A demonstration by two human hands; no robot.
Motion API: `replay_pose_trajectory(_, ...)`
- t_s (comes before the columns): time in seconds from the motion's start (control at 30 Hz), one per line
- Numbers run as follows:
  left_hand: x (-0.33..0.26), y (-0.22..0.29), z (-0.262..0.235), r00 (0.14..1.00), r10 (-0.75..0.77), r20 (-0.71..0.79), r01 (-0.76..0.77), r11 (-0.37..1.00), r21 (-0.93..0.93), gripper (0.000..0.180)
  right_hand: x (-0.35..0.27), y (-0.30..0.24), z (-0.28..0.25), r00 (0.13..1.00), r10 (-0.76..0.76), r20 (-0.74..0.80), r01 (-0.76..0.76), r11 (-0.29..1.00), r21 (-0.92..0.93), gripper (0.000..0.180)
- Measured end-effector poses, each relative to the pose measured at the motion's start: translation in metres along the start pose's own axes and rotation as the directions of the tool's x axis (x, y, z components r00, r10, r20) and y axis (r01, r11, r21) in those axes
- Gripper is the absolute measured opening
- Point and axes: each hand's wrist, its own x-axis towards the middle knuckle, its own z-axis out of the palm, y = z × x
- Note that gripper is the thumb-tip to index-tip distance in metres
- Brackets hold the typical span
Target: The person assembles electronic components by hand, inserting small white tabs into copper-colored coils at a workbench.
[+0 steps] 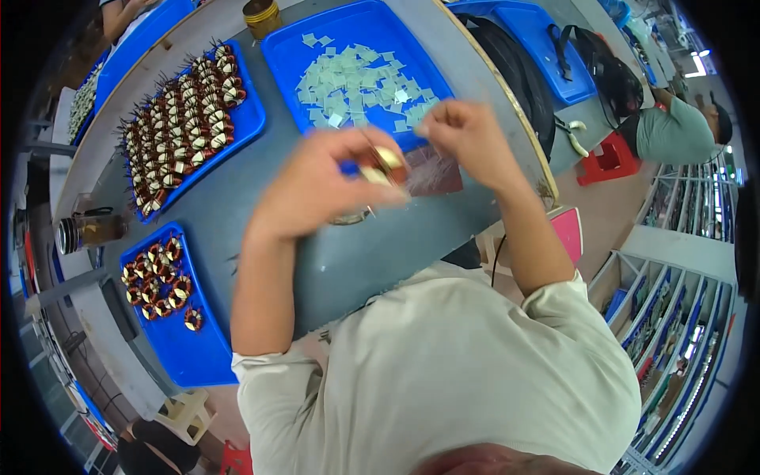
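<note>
Blue tray (194,360), bench's left side, toward the near edge: small batch of wound rings (180,294) bunched at its far end, one lying apart. Farther up the bench's left edge, a second tray (254,111), also blue, packed with rows of similar rings, wire leads sticking out.

Next, mid-bench (340,273): left hand (313,186), motion-blurred, fingers and thumb closed round one coil (386,162), red-brown winding with cream parts. Coil is up off the surface, between the near edge and the large blue tray (356,17) at the far edge; pale squares (348,83) lie scattered in that one. Best handling, I'd judge: grip the coil by its body, leads kept free, and hold it steady.

Then a reddish patch (437,180) with fine pale strands, just off the large tray's near edge. Right hand (469,138) by that tray's near-right corner: fingers curled, thumb and forefinger close together; blur, can't tell if anything's pinched. A light fingertip touch should suit the squares, one at a time, without bending them.
</note>
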Motion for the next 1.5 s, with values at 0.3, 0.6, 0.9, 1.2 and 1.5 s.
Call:
replay_pose_trajectory(0.3,-0.025,-0.067,0.101,0.993,0.072,0.089,-0.112,0.768,0.630,0.032,-0.044,0.041,0.019,0.974,-0.184,0.131,0.225,0.836,-0.501,0.013)
replay_pose_trajectory(0.6,-0.021,-0.063,0.100,0.996,-0.019,0.084,-0.035,0.797,0.603,0.030,-0.036,0.038,0.030,0.958,-0.246,0.147,0.282,0.716,-0.638,0.014)
replay_pose_trajectory(0.9,-0.022,-0.079,0.107,0.993,0.119,-0.002,-0.095,0.802,0.589,0.028,-0.035,0.072,0.015,0.893,-0.450,0.019,0.292,0.545,-0.786,0.008)
replay_pose_trajectory(1.2,-0.025,-0.076,0.105,0.994,0.109,-0.013,-0.081,0.814,0.576,0.026,-0.042,0.049,0.002,0.984,0.152,0.097,-0.162,0.980,0.111,0.013)
replay_pose_trajectory(1.5,-0.024,-0.070,0.104,0.998,0.069,0.004,-0.058,0.810,0.584,0.026,-0.053,0.045,0.002,0.963,0.268,-0.001,-0.237,0.852,0.467,0.013)
